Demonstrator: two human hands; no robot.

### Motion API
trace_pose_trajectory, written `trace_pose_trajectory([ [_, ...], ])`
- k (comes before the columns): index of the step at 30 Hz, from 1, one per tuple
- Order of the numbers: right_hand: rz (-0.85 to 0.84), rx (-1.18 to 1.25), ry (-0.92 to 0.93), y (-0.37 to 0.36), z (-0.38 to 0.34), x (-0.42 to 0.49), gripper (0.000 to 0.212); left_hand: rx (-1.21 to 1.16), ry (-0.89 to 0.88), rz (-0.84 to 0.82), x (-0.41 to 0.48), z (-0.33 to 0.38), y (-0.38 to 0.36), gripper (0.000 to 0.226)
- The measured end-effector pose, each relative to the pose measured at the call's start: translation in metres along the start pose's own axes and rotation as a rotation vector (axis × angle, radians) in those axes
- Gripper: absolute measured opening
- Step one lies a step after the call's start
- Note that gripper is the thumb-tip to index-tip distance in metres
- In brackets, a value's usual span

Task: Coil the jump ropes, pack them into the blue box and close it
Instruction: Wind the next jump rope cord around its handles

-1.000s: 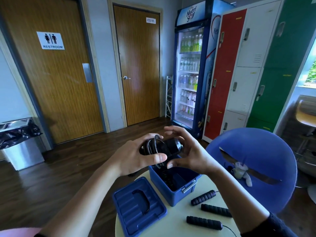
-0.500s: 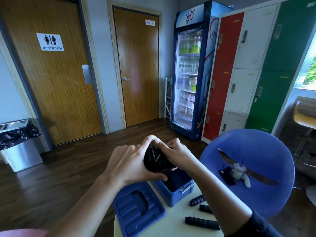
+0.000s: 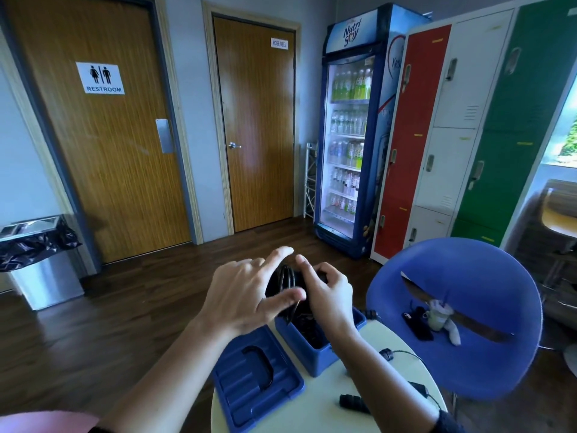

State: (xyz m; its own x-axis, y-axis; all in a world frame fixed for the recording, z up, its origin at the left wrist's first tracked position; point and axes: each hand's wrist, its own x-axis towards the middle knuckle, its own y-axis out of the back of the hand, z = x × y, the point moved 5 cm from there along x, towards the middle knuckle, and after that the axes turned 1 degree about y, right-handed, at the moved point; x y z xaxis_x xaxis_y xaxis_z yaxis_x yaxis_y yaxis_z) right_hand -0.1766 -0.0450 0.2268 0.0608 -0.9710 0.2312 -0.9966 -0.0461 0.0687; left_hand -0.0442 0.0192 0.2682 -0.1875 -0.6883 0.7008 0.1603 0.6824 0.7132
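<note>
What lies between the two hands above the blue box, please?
The coiled rope, a black bundle, sits between the left hand and right hand, both gripping it over the open box; the head view shows this.

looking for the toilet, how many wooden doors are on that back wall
2. The restroom door is on the left, with a sign; the hose reel door stands right of it, beside the drinks fridge.
</note>
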Motion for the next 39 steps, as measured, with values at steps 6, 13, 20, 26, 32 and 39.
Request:
trace_pose_trajectory([
  [6, 0.150, 0.055, 0.148, 0.009, -0.022, -0.004, 0.043, -0.272, 0.632, 0.363, -0.006, -0.024, 0.013, 0.025],
  [13, 0.020, -0.012, 0.147, 0.005, -0.026, 0.007, 0.052, -0.586, 0.803, 0.390, -0.006, -0.022, 0.011, 0.039],
  [20, -0.148, -0.024, -0.067, 0.001, -0.021, 0.026, 0.039, -0.493, 0.545, 0.467, -0.001, -0.014, 0.021, 0.032],
  [26, 0.042, -0.114, 0.154, 0.013, -0.040, 0.026, 0.050, -0.672, 0.707, 0.328, 0.004, -0.024, 0.012, 0.036],
  [32, 0.068, -0.102, 0.262, 0.013, -0.044, 0.028, 0.050, -0.694, 0.789, 0.318, 0.001, -0.029, 0.003, 0.052],
  [39, 0.047, -0.045, 0.094, 0.003, -0.033, 0.037, 0.044, -0.717, 0.963, 0.414, -0.004, -0.034, -0.003, 0.043],
])
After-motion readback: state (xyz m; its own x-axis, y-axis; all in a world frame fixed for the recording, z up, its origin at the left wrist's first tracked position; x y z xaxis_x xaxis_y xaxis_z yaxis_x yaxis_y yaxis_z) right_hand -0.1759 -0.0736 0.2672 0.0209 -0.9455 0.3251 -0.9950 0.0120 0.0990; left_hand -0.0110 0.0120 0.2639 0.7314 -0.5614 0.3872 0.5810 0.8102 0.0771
